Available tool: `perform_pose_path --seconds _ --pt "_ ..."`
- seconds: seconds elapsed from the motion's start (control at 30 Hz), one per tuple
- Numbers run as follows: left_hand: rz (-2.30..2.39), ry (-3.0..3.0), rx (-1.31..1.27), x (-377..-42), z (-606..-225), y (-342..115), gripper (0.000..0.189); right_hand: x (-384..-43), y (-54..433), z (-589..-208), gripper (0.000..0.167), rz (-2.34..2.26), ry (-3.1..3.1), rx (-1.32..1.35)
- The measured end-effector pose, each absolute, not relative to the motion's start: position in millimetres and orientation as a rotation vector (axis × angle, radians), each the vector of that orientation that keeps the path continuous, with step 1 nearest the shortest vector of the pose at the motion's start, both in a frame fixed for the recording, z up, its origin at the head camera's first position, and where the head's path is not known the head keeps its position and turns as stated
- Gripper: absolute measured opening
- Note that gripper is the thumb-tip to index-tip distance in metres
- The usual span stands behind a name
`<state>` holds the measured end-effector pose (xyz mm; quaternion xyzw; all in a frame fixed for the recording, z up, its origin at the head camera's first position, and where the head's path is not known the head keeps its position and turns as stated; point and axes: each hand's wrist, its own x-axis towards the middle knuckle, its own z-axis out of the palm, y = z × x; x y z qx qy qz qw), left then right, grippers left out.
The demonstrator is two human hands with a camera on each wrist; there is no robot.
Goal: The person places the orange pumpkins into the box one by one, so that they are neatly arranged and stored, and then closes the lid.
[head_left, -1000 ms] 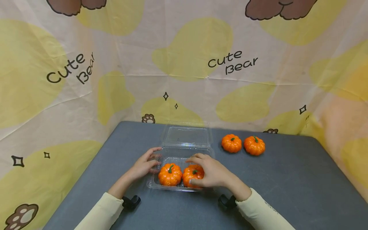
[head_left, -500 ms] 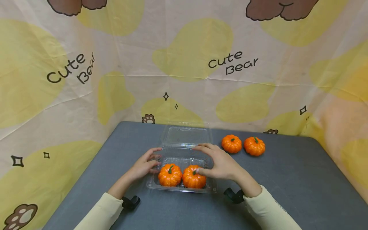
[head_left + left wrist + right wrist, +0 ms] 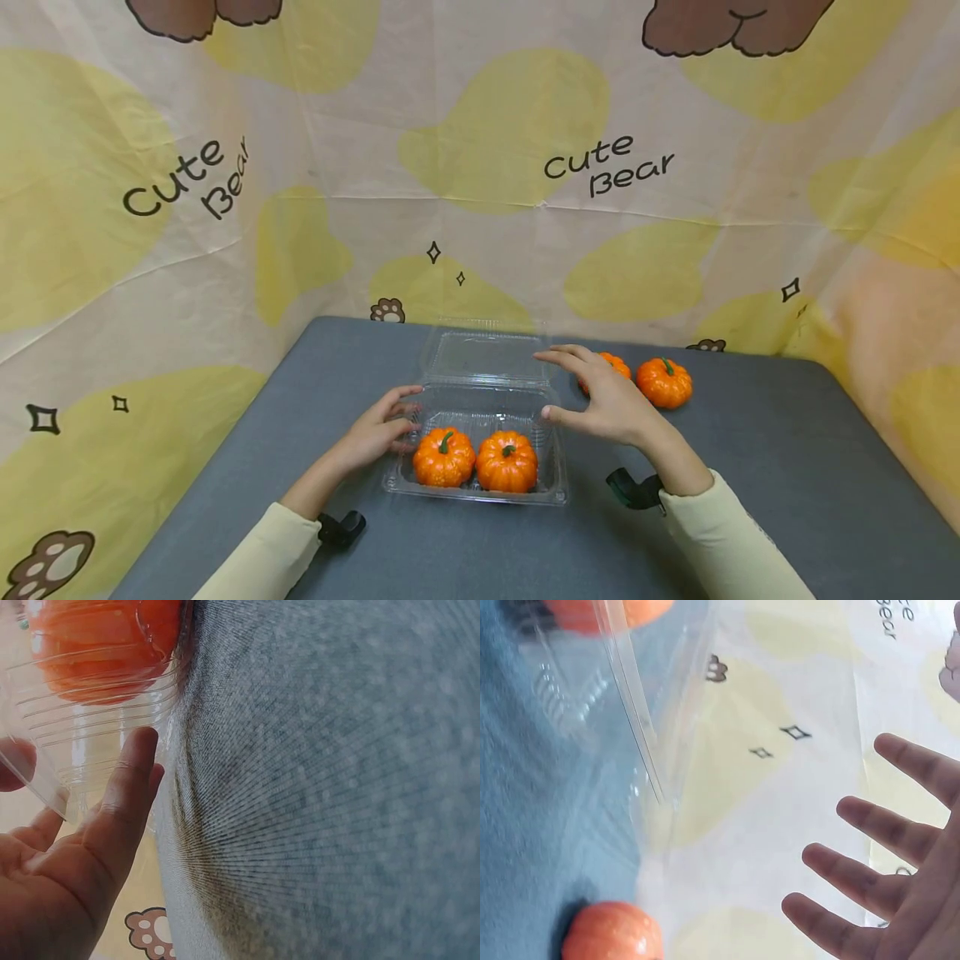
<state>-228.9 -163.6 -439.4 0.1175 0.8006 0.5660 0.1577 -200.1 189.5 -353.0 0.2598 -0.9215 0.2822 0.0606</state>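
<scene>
A clear plastic clamshell box lies with its lid raised back. Two small orange pumpkins, a left one and a right one, sit side by side in its front half. My left hand stays at the box's left side, its extended fingers against or close to the clear wall. Spread and holding nothing, my right hand hovers right of the box. It partly covers one loose pumpkin on the table; another pumpkin stands just right of that one.
A grey cloth-covered table bears everything. Behind it and at the left hangs a patterned fabric backdrop. The raised lid stands between the box and the backdrop. Black straps with mounts sit at both wrists.
My right hand has let go of the right pumpkin in the box and moved right and back, toward the loose pumpkins. The left hand keeps its place.
</scene>
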Motion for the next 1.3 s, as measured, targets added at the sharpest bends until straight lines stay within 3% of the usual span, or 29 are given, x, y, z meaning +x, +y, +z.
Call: perform_pose_path --seconds 0.53,0.8,1.3 --pt "1.626 2.296 0.322 -229 -440 -163 0.052 -208 229 -350 0.064 0.920 -2.700 0.611" --pt "1.620 2.297 0.326 -230 -440 -162 0.052 -212 252 -352 0.058 0.907 -2.668 0.397" --pt "1.612 2.305 0.340 -228 -439 -162 0.052 -224 288 -376 0.056 1.071 -2.543 0.123"
